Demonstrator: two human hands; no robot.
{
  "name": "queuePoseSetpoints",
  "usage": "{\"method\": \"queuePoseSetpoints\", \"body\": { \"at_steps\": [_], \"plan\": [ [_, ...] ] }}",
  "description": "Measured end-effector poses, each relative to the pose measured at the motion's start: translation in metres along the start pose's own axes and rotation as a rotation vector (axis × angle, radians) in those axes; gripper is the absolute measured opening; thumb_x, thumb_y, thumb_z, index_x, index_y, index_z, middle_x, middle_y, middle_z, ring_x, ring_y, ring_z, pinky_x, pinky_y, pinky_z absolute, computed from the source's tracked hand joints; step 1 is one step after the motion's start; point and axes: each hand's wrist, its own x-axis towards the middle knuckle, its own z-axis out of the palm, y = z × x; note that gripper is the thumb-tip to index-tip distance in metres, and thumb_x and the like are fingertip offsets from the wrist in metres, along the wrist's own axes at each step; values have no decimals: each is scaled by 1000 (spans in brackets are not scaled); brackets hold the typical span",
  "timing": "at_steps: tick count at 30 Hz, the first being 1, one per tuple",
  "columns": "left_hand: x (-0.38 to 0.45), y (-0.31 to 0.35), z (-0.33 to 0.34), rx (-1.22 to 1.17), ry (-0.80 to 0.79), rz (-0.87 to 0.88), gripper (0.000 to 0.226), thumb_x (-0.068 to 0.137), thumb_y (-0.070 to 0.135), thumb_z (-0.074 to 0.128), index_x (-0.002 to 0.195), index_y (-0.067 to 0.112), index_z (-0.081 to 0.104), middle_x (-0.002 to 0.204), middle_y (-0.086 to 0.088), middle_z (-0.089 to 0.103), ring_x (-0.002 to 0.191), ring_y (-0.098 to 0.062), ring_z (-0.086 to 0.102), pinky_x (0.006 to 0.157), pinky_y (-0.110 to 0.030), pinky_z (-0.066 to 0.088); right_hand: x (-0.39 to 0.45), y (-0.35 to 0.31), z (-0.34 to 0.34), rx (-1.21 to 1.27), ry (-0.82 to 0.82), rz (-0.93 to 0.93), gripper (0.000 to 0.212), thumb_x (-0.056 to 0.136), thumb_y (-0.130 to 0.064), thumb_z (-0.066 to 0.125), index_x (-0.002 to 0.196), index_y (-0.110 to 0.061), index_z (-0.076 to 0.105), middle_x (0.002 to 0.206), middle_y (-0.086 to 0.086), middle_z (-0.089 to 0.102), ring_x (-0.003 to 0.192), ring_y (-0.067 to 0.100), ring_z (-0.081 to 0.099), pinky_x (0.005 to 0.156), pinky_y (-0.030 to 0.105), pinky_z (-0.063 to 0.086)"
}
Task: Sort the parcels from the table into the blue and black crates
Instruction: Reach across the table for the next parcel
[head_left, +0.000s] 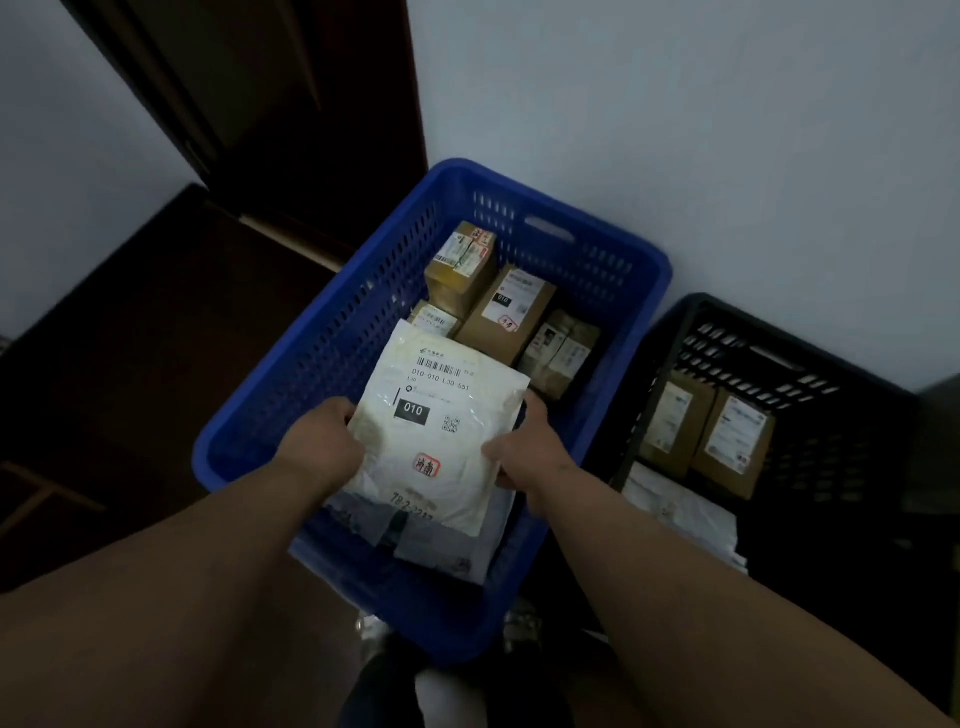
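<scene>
I've got the white mailer (436, 426) over the blue crate's (332, 338) near half, left hand (324, 441) and right hand (524, 452) gripping its side edges. Long axis runs near-to-far, label up. Brown boxes (498, 306) fill the far end; black crate (779, 353) sits just right.

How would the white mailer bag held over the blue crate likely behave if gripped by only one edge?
The white mailer bag looks soft and wrinkled, so it would probably sag. Its glossy film may be slippery. Both the left hand and right hand grip its sides.
</scene>
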Motion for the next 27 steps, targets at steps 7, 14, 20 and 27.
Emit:
{"method": "queuePoseSetpoints", "body": {
  "at_steps": [7,14,20,27],
  "plan": [
    [49,-23,34,248,-322,131,13,93,5,47,104,7,52,114,-15,56,96,-24,52,82,-33,45,34,39,43,-47,158,146,73,91,-9,59,152,-19,21,137,10,43,109,21,48,91,30,46],
    [61,-33,78,559,-537,367,24,101,13,44,78,8,51,86,-7,48,80,-22,49,78,-27,38,30,69,76,-261,203,357,57,93,-20,54,145,-15,32,142,16,34,122,31,47,104,34,43],
    [48,-43,88,645,-715,266,36,98,14,46,134,8,49,137,-12,52,124,-27,51,102,-33,41,10,70,84,-359,57,464,40,98,-21,49,134,-5,46,135,12,53,122,26,52,98,28,44],
    [30,-24,67,619,-677,302,47,99,20,47,144,11,37,146,-13,42,129,-25,45,106,-26,36,-24,65,76,-244,85,325,43,96,-24,55,133,-3,53,136,16,55,123,31,54,96,35,45]
  ]
}}
